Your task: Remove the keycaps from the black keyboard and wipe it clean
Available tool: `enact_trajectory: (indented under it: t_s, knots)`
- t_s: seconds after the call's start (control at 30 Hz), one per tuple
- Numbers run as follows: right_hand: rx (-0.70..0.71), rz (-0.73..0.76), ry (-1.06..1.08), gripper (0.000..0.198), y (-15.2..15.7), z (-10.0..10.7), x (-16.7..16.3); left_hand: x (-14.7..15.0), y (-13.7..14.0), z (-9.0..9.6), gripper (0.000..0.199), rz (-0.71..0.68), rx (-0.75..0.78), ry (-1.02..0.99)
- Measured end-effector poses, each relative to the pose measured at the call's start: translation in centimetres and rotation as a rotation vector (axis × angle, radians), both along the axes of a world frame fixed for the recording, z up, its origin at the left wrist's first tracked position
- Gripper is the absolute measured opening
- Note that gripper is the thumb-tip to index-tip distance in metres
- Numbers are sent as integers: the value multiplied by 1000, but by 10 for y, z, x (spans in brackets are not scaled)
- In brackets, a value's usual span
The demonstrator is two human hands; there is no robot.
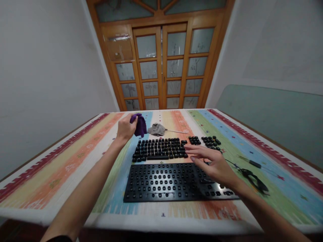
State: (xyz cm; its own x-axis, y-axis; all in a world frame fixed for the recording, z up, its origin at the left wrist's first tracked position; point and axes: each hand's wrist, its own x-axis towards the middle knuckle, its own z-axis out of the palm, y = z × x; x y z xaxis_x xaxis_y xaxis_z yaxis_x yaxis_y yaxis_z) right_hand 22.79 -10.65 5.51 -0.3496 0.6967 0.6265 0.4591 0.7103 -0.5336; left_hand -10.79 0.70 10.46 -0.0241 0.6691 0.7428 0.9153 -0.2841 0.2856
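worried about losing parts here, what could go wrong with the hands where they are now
1. The right hand hovers over the bare keyboard base, close to the loose keycaps laid out behind it; a brush could scatter their order.
2. The left hand lifts a purple cloth right beside those keycaps, so a trailing corner might drag some.

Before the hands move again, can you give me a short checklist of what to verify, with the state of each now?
1. Left hand grips purple cloth: ok.
2. Right hand free, fingers spread over keyboard base: ok.
3. Keycaps laid out in rows behind the base: ok.
4. Base sockets clean: cannot tell.
5. Grey cloth apart from the keycaps: ok.
6. Cable clear of the right forearm: not ok, it lies right beside it.
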Motion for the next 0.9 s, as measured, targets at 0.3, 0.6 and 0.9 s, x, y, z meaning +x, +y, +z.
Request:
enact_trajectory:
  t_s: [0.3, 0.6, 0.9]
  knots:
    - [-82, -97, 25, 22, 14, -12, 38, -5, 88, -24, 21, 90, -338, 24]
    - [-117, -142, 12, 22, 24, -16, 53, 6, 117, -75, 35, -173, -783, 72]
    - [-115, -219, 44, 22, 54, -26, 78, -37, 86, -54, 29, -240, -744, 83]
